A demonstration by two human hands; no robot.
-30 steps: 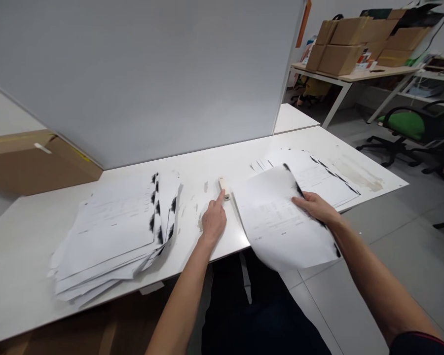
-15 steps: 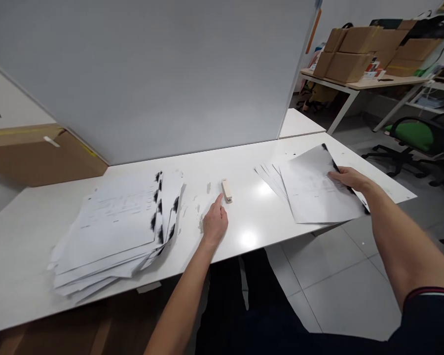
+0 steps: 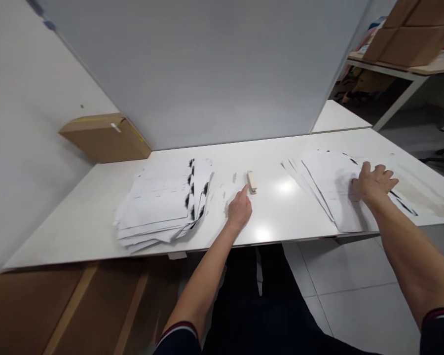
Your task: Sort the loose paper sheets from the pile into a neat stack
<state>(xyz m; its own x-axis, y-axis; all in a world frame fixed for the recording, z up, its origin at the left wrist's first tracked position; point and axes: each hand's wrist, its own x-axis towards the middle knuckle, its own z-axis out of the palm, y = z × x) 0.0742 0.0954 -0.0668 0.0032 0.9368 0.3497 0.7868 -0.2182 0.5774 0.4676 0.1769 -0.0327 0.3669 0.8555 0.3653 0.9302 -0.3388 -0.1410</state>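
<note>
My left hand (image 3: 239,211) rests on the white table (image 3: 96,217) with its index finger stretched out, the tip touching a small cream stapler (image 3: 252,181). The other fingers are curled under. My right hand (image 3: 373,184) lies flat, fingers spread, on top of the right pile of printed sheets (image 3: 329,182). A thicker, untidy pile of sheets with black marks along one edge (image 3: 163,204) lies to the left of my left hand.
A grey partition board (image 3: 207,69) stands along the table's far edge. A cardboard box (image 3: 105,138) sits at the back left. Another table with cardboard boxes (image 3: 410,29) stands at the back right. Tiled floor shows beyond the table's near edge.
My right hand carried a sheet to the right, laid it on the right pile and now presses flat on it. My left hand stayed by the stapler. The camera turned left.
</note>
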